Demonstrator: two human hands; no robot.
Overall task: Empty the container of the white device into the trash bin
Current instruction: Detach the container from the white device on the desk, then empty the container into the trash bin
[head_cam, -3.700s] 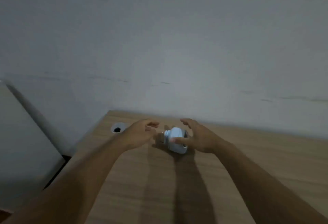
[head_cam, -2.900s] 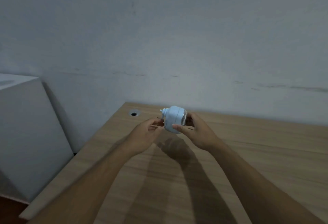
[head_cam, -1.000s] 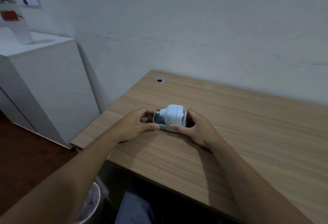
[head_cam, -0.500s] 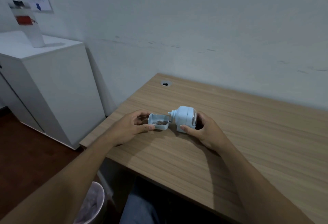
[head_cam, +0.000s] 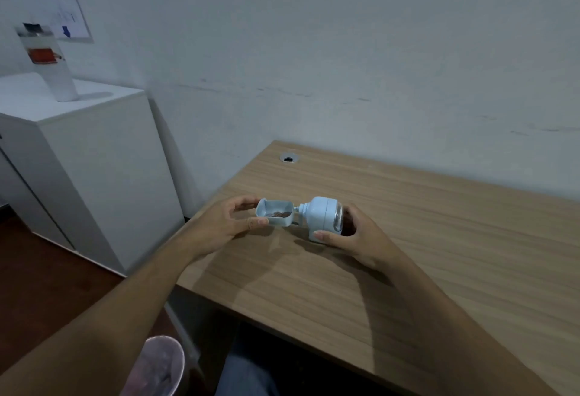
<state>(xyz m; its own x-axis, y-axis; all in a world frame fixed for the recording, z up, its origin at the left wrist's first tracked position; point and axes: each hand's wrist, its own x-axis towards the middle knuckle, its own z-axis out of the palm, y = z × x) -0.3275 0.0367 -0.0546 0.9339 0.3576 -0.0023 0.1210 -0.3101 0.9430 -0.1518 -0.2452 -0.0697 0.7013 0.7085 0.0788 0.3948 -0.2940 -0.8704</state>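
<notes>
While the container [head_cam: 276, 216], holding brown debris, sat just left of the white device [head_cam: 320, 219] above the desk [head_cam: 408, 239], your left hand [head_cam: 226, 226] pinched it between thumb and fingers. Your right hand [head_cam: 354, 240] wrapped the device. You had the trash bin [head_cam: 157, 367] below the desk's near-left corner.

white device [head_cam: 320, 218] on its side, detached container [head_cam: 275, 213] holding brown bits, possibly shavings
</notes>
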